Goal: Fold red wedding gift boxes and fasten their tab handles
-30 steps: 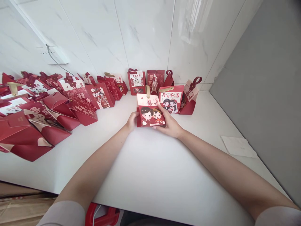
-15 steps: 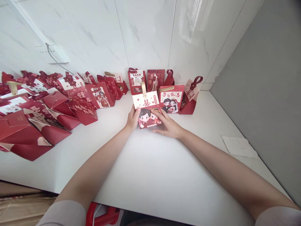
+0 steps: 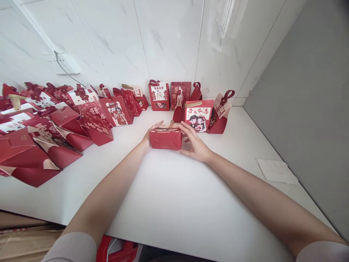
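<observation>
my left hand [image 3: 147, 140] curls round the left side of a red gift box [image 3: 165, 141]; my right hand [image 3: 198, 147] is loosely curved at its right side, fingers at the upper edge, thumb low, a gap before the palm. the box is tipped back near the middle of the white tabletop [image 3: 174, 203], a creased end panel facing me; whether it touches the surface i cannot tell. it looks folded and closed, but is not yet standing with the others. beyond it, a small group of finished-looking boxes [image 3: 199, 118] stands towards the back edge; a bigger cluster [image 3: 94, 125] crowds the left side. bare room stretches from my box to the front edge, and rightward to a white sheet [image 3: 278, 171] by the right edge.
</observation>
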Demonstrator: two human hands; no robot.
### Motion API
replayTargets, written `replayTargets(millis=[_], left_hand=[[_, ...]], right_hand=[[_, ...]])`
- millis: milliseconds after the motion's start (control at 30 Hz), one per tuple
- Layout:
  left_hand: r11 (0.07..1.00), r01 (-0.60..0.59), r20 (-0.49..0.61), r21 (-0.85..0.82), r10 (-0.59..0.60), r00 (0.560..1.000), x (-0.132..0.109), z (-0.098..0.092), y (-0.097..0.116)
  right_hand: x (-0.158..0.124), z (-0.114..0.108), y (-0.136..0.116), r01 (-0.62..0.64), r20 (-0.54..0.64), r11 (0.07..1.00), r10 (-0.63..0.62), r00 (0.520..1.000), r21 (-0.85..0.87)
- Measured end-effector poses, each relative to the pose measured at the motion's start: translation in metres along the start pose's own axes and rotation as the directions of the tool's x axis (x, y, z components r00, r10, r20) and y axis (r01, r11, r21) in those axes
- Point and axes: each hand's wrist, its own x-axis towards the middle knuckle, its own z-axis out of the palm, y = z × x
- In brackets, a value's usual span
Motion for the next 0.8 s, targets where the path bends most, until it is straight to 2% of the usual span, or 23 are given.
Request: replayTargets(millis=[67,133,367,600,800], left_hand=[[0.982,0.158,0.0,-0.108,-0.158,0.987,-0.007,0.001,0.007],[0.962,0.219,0.044,-0.164,-0.215,0.976,-0.013,-0.001,0.011],[0.971,0.237,0.23,-0.019,-0.226,0.946,-0.021,-0.023,0.011],[0.978,0.205,0.233,0.025,-0.205,0.951,-0.023,-0.015,0.017],[0.978,0.208,0.261,0.023,-0.206,0.943,-0.021,-0.018,0.013]], right_hand=[[-0.001,0.001,0.003,-0.021,0.012,1.0,0.021,1.0,0.008],[-0.001,0.001,0.008,-0.058,0.031,0.998,0.058,0.998,0.021],[-0.002,0.001,0.014,-0.13,0.047,0.989,0.127,0.991,0.076],[-0.002,0.002,0.017,-0.095,0.029,0.994,0.093,0.995,0.056],[-0.001,0.002,0.016,-0.101,0.02,0.994,0.1,0.995,0.038]])
